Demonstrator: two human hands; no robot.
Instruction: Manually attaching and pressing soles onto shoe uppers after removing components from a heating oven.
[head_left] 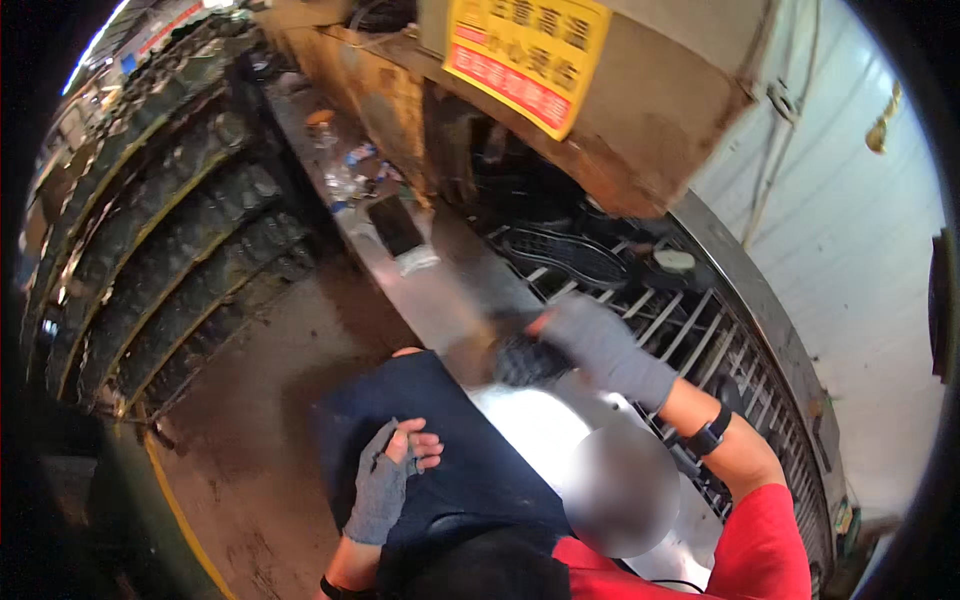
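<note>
My right hand [600,345], in a grey fingerless glove, reaches over the metal ledge beside the roller conveyor. Its fingers are curled at a black, textured shoe-like piece [528,360]; blur hides the exact grip and kind. Farther off, a black shoe sole [565,255] lies tread up on the rollers, under the machine's opening. My left hand [395,470], gloved the same way, hovers above my lap with its fingers loosely apart and nothing visible in it.
A rusty machine hood [640,150] with a yellow and red warning sign overhangs the roller conveyor [690,350]. The metal ledge [430,300] carries a dark flat object [396,225] and small clutter. A tiered rack [180,220] full of dark items stands at left. A blurred round object [622,490] blocks part of the near right.
</note>
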